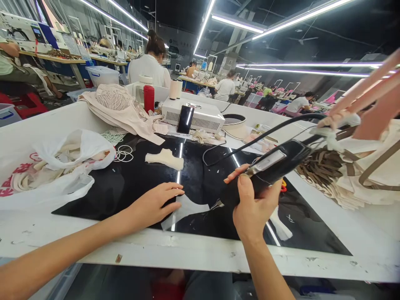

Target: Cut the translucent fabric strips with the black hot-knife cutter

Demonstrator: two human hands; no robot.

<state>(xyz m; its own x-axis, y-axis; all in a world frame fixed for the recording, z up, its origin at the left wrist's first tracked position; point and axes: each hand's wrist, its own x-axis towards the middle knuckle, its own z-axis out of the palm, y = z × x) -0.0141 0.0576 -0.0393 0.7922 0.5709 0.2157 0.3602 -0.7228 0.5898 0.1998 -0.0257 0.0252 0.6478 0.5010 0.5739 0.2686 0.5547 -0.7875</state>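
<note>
My left hand (158, 204) lies palm down with fingers stretched, its fingertips on a thin, whitish, see-through fabric piece (190, 208). That piece is flat on a glossy black sheet (131, 196). My right hand (258, 208) is wrapped round a black corded hand tool (281, 160) with a metal tip. The tip (218, 204) points left and is at the right end of the fabric piece; whether it touches, I cannot tell. A cream fabric piece (164, 159) lies farther back, and another cream piece (280, 223) is beyond my right wrist, partly hidden.
At left are a white plastic bag (84, 146) of fabric scraps and a beige garment pile (115, 104). A phone (185, 119) leans on a white vented box (206, 114). The tool's cable (250, 143) arches rightward. Bundled brown and cream straps (325, 171) lie right. Co-workers sit behind.
</note>
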